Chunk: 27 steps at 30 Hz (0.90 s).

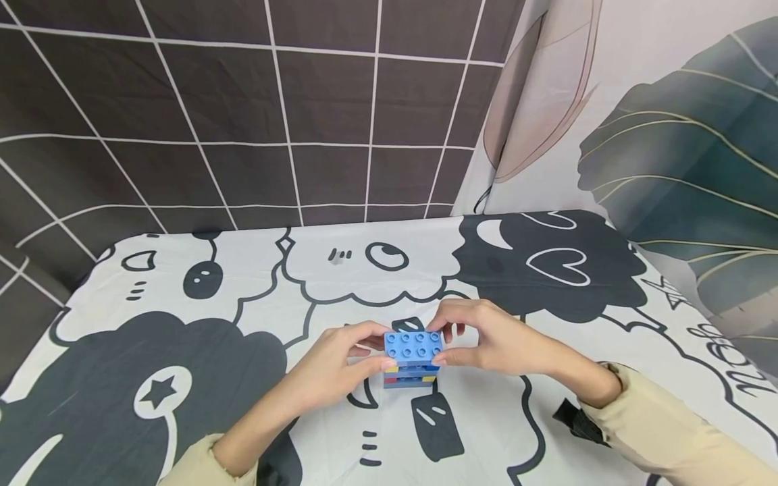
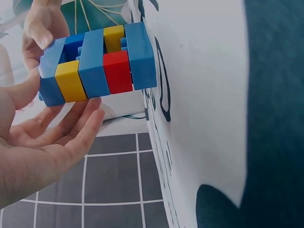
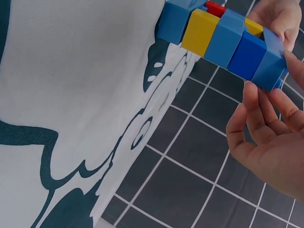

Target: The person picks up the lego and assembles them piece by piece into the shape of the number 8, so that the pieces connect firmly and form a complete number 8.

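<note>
A tower of toy building blocks stands upright on the patterned cloth. Its light blue top brick (image 1: 413, 347) has rows of round studs. My left hand (image 1: 331, 361) pinches the left end of that brick, thumb at the front and fingers behind. At the opposite end, my right hand (image 1: 486, 337) grips it the same way. Below it, in the left wrist view, come a yellow brick (image 2: 70, 80), a blue middle brick (image 2: 93, 64), a red brick (image 2: 117, 72) and a blue bottom brick (image 2: 140, 56). A darker blue brick (image 3: 247, 55) sits under the top brick on the right side.
A white cloth (image 1: 486, 418) with black cartoon drawings covers the table. Behind it hangs a dark cloth (image 1: 328, 94) with a white grid. A leaf-print curtain (image 1: 687, 155) is at the right. A black strap (image 1: 577, 422) lies by the right sleeve.
</note>
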{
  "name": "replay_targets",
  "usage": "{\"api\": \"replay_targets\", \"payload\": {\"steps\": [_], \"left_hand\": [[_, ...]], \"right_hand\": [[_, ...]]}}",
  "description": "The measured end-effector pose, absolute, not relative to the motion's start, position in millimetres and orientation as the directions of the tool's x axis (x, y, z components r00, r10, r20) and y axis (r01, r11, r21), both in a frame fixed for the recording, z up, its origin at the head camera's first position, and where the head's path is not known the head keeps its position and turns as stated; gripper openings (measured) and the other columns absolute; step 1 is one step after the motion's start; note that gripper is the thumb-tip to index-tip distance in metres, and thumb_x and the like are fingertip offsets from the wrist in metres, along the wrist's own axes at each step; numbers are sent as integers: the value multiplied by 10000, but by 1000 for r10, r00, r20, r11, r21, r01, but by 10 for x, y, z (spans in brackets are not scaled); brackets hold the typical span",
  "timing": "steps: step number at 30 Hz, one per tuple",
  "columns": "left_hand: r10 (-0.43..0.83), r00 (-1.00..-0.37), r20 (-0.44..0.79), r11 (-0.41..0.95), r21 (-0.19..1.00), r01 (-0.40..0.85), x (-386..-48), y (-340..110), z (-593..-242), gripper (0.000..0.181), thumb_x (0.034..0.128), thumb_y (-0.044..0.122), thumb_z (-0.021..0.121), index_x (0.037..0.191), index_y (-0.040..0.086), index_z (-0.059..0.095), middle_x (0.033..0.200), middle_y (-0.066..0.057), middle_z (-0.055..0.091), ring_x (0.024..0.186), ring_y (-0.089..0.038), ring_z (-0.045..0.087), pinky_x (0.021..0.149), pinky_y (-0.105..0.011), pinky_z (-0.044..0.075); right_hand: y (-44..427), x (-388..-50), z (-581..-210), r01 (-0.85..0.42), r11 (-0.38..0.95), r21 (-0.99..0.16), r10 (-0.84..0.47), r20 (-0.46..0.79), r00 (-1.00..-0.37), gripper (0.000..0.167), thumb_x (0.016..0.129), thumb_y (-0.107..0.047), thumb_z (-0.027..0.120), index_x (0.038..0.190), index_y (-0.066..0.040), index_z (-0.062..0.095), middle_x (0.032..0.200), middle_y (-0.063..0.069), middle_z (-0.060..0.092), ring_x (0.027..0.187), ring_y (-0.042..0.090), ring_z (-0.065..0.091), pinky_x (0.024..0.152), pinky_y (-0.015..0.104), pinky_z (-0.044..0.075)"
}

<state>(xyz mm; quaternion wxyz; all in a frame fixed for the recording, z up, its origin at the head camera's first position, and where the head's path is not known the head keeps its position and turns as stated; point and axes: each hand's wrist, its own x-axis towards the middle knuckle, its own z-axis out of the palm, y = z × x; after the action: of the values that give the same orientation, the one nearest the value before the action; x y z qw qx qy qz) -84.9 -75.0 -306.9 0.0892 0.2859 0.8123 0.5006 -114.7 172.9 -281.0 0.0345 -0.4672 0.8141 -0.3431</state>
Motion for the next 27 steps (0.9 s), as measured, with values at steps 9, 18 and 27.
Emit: {"api": "replay_targets", "payload": {"steps": [9, 18, 27], "left_hand": [[550, -824, 140, 360, 850, 384, -840, -756, -3065, 291, 867, 233, 631, 1089, 46, 602, 1011, -27, 636, 967, -190, 591, 841, -327, 487], [461, -873, 158, 464, 796, 389, -825, -699, -3013, 367, 857, 213, 643, 1140, -17, 600, 938, -48, 555, 868, -166, 567, 754, -248, 502], [282, -956, 81, 519, 825, 223, -955, -609, -3039, 423, 861, 164, 636, 1232, -9, 530, 926, -48, 616, 877, -177, 615, 797, -315, 503]], "right_hand": [[1727, -1143, -2812, -738, 340, -582, -780, 264, -567, 253, 738, -107, 759, 953, -97, 625, 801, -45, 556, 729, 108, 510, 594, 238, 436], [1728, -1140, -2792, -673, 436, -597, -701, 243, -670, 283, 741, -101, 753, 1001, -29, 667, 865, -35, 609, 725, 87, 542, 638, 247, 504], [1630, -1163, -2832, -530, 531, -661, -525, 234, -818, 264, 777, 32, 681, 1033, 75, 635, 915, 110, 663, 769, 150, 636, 684, 232, 527]]}}
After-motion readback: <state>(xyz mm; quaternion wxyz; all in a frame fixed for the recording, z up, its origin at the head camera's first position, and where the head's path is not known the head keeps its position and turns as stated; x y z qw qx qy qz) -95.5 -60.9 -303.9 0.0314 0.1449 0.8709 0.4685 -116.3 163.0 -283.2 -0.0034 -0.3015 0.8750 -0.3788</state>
